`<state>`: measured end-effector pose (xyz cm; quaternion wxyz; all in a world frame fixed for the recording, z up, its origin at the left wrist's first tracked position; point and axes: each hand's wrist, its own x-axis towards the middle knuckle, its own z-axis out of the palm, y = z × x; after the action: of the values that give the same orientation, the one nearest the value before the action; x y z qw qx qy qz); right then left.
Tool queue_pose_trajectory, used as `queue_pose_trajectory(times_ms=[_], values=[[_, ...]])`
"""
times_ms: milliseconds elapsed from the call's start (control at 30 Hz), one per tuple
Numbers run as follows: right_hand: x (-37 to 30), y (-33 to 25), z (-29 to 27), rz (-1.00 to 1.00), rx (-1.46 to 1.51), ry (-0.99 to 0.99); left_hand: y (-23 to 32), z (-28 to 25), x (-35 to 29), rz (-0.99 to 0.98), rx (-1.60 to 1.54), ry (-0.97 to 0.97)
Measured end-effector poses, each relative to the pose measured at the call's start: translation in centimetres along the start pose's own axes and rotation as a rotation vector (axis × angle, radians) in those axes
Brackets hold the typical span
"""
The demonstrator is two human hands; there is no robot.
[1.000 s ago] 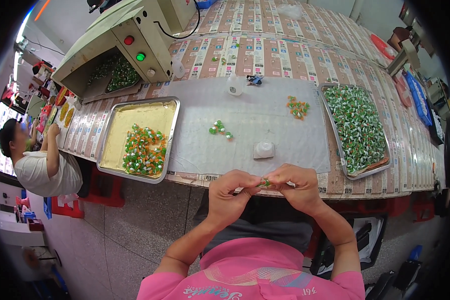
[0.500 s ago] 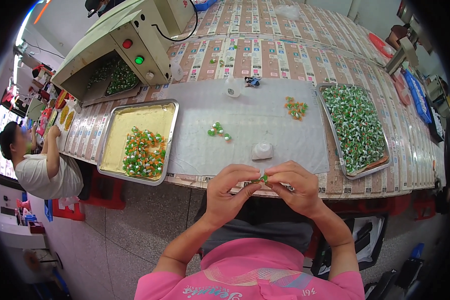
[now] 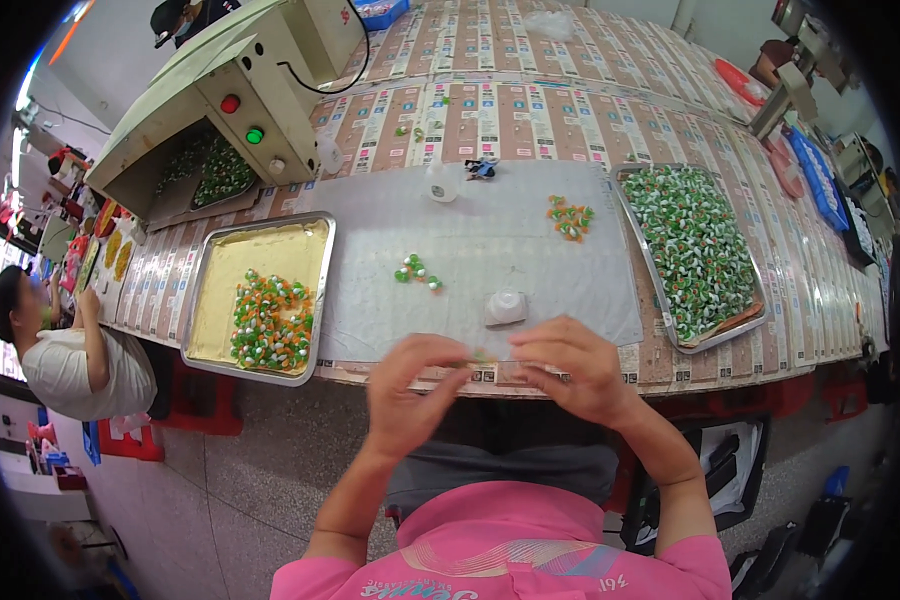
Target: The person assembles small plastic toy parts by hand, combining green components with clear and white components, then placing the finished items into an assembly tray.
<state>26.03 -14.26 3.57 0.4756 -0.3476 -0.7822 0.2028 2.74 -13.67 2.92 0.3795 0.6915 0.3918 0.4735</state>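
Observation:
Over the table's front edge, my left hand [image 3: 407, 390] pinches a small green and orange piece [image 3: 481, 356], blurred, at its fingertips. My right hand [image 3: 578, 372] is just to the right, thumb and fingers apart, with nothing visible in them. Beyond my hands, a small white round pot [image 3: 507, 306] rests on a square base on the white sheet [image 3: 370, 315]. Two loose groups lie on that sheet: green and white pieces [image 3: 414, 270] nearer the left, orange and green pieces [image 3: 571, 218] farther right.
At left, a metal tray [image 3: 325, 245] with yellow lining holds a pile of orange and green pieces [image 3: 272, 320]. A full tray [image 3: 645, 262] of green and white pieces stands at right. A bottle [image 3: 440, 185] and a machine [image 3: 270, 90] are farther back. Someone [image 3: 80, 360] sits at left.
My hands have come apart, the left one moving left with the small piece. The right hand's fingers have opened. The whole view has shifted slightly.

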Motion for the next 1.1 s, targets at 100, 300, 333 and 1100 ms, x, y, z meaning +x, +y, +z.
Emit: queue_pose_trajectory(times_ms=[100,300,333,1100], values=[[-0.2,2.9,-2.4,0.077,-0.221,0.065,-1.1,-4.1,0.4,0.024,0.269,0.276],[-0.1,9.5,-5.9,0.330,-0.459,0.151,-3.7,-14.6,-0.8,-0.076,0.775,0.523],[0.3,10.3,-6.0,0.291,-0.505,0.114,-4.3,-15.6,-1.1,-0.095,0.863,0.549],[0.4,8.1,-3.8,0.568,-0.161,0.215,-6.8,-3.3,2.6,0.095,0.620,0.292]])
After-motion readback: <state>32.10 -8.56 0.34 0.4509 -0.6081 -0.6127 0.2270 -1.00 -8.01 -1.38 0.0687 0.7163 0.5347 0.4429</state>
